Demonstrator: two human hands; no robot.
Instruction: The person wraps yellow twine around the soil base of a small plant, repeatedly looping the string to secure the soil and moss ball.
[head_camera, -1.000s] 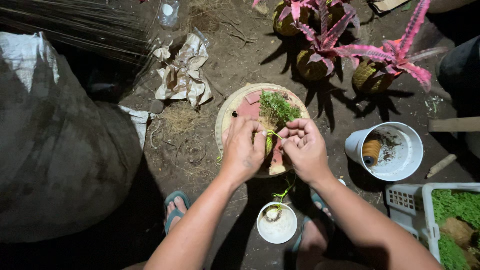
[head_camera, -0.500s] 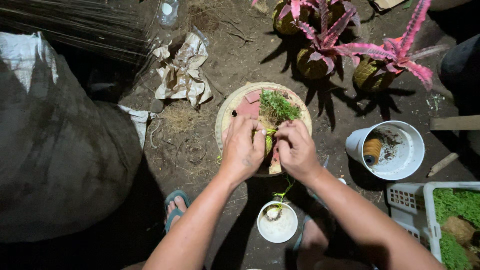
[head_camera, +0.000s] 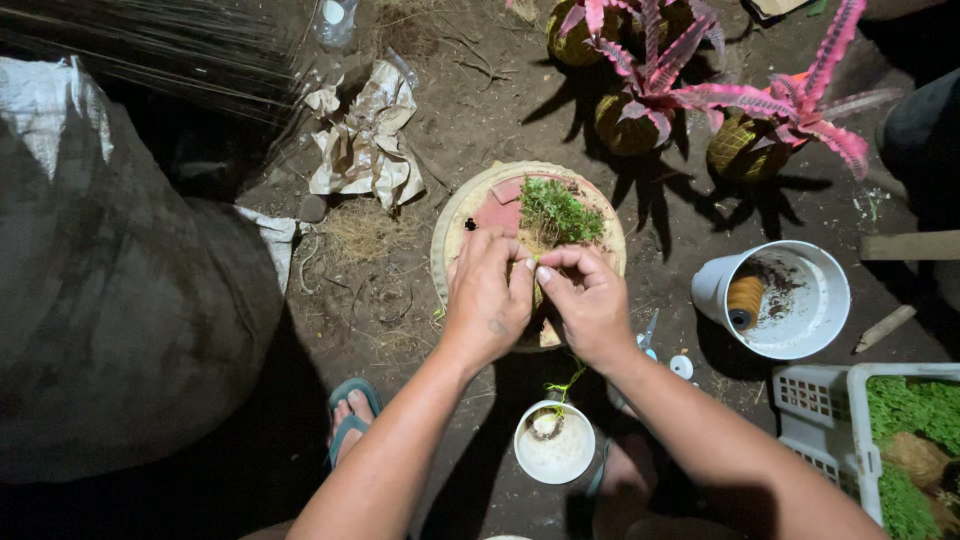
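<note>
Green moss clump (head_camera: 560, 210) just beyond both grips, left hand (head_camera: 488, 300) and right hand (head_camera: 590, 300) fingertips pinched together on thin green string (head_camera: 566, 382), over round tray (head_camera: 450, 225)

A small clump of green moss-like plant (head_camera: 560, 212) is seen on a round, pale wooden board (head_camera: 455, 215) laid on dark soil. The left hand (head_camera: 487, 300) and the right hand (head_camera: 590, 300) are held together just below the clump, fingertips pinched around something too small to be told. A small white round cup (head_camera: 554, 455) is set below the hands, and a white plastic bucket (head_camera: 800, 300) with a spool of brown twine (head_camera: 743, 300) lies at the right. 3 pink-leaved plants (head_camera: 650, 80) are ranged at the top.
</note>
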